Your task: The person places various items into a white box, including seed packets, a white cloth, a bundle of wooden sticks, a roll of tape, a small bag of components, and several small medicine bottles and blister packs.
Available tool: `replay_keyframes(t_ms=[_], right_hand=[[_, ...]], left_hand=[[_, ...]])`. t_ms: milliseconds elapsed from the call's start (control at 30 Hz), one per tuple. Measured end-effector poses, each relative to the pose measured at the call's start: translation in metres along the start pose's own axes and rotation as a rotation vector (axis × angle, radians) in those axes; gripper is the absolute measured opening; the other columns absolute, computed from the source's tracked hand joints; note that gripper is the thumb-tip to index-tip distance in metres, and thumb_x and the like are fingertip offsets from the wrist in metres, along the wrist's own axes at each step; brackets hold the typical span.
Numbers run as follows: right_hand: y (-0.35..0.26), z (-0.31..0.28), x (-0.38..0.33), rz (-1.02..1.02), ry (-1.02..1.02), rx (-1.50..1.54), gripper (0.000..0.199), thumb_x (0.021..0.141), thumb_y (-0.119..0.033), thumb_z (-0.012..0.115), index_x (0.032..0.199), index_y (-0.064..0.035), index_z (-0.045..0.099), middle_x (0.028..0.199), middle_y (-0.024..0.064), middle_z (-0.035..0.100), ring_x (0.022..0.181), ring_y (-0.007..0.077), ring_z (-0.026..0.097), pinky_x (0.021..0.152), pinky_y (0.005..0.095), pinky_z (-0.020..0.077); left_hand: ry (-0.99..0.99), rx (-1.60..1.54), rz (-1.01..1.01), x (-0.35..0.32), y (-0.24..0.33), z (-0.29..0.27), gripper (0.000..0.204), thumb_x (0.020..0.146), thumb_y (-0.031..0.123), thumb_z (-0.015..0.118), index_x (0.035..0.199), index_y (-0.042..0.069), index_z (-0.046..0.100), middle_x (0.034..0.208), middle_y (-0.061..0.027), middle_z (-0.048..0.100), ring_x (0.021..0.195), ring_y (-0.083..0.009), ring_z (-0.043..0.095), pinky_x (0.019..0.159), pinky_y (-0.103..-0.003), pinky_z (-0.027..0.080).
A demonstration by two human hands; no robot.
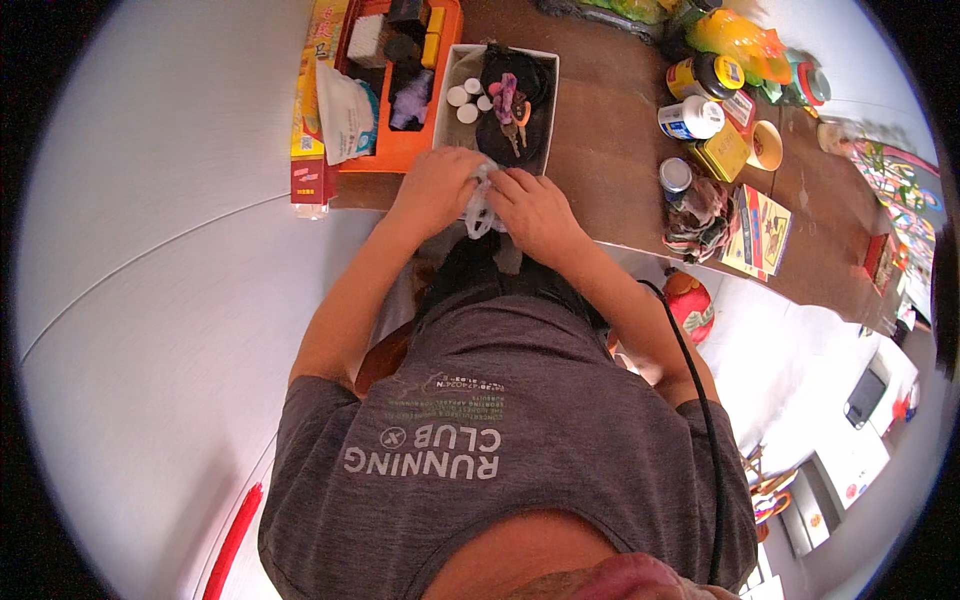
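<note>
both my hands are on this crumpled bit of clear plastic (pixel 481 205) at the table's (pixel 610 150) near edge, just in front of the white box (pixel 447 85) with the keys (pixel 510 105). left hand (pixel 437 190) pinches one side, right hand (pixel 535 210) grips the other, so i'd say i'm mid-way through working it apart. next calls for a gentle, steady pull outward.

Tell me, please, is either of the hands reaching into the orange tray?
No: both the left hand and the right hand pinch a small pale crumpled thing at the white box's near edge, beside the orange tray.
</note>
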State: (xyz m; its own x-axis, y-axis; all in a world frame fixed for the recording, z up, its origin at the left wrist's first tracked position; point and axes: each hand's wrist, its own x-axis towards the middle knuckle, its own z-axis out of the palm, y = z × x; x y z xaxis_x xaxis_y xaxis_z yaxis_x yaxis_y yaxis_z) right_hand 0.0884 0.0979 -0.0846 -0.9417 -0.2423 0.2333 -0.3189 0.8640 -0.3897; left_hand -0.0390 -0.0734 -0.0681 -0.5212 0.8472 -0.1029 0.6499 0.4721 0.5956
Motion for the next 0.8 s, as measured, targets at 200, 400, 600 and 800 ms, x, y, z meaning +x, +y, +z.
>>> replay_keyframes(t_ms=[200, 400, 600, 800], right_hand=[[-0.007, 0.015, 0.008, 0.067, -0.116, -0.166, 0.017, 0.084, -0.019, 0.061, 0.094, -0.0082, 0.07, 0.099, 0.0047, 0.062, 0.096, 0.0237, 0.057, 0.078, 0.0376, 0.0444], [-0.006, 0.013, 0.007, 0.092, -0.239, -0.157, 0.019, 0.082, -0.015, 0.063, 0.097, -0.0061, 0.069, 0.103, 0.0065, 0.063, 0.099, 0.0258, 0.058, 0.083, 0.039, 0.0458], [0.003, -0.015, 0.007, 0.102, -0.05, 0.059, 0.027, 0.079, -0.011, 0.065, 0.106, -0.0072, 0.068, 0.112, 0.0098, 0.066, 0.112, 0.0314, 0.06, 0.095, 0.0459, 0.0466], [0.032, -0.044, 0.017, 0.242, 0.066, 0.136, 0.026, 0.082, -0.01, 0.066, 0.108, -0.0073, 0.068, 0.115, 0.0111, 0.066, 0.112, 0.0332, 0.061, 0.097, 0.0466, 0.0468]], left_hand=[[-0.033, 0.133, 0.068, -0.027, 0.01, 0.016, 0.048, 0.084, 0.019, 0.07, 0.129, 0.005, 0.059, 0.121, -0.0151, 0.067, 0.123, -0.0343, 0.057, 0.115, -0.05, 0.033], [-0.069, 0.269, -0.068, -0.014, 0.007, 0.041, 0.047, 0.082, 0.023, 0.073, 0.124, 0.006, 0.062, 0.117, -0.0122, 0.067, 0.12, -0.0309, 0.057, 0.115, -0.049, 0.032], [-0.049, 0.273, -0.094, -0.006, 0.005, 0.045, 0.043, 0.078, 0.024, 0.076, 0.116, 0.007, 0.066, 0.114, -0.0124, 0.067, 0.12, -0.0317, 0.056, 0.114, -0.05, 0.032], [-0.005, 0.248, -0.093, -0.01, 0.007, 0.047, 0.046, 0.08, 0.024, 0.073, 0.122, 0.006, 0.065, 0.119, -0.0133, 0.065, 0.125, -0.0346, 0.052, 0.116, -0.052, 0.029]])
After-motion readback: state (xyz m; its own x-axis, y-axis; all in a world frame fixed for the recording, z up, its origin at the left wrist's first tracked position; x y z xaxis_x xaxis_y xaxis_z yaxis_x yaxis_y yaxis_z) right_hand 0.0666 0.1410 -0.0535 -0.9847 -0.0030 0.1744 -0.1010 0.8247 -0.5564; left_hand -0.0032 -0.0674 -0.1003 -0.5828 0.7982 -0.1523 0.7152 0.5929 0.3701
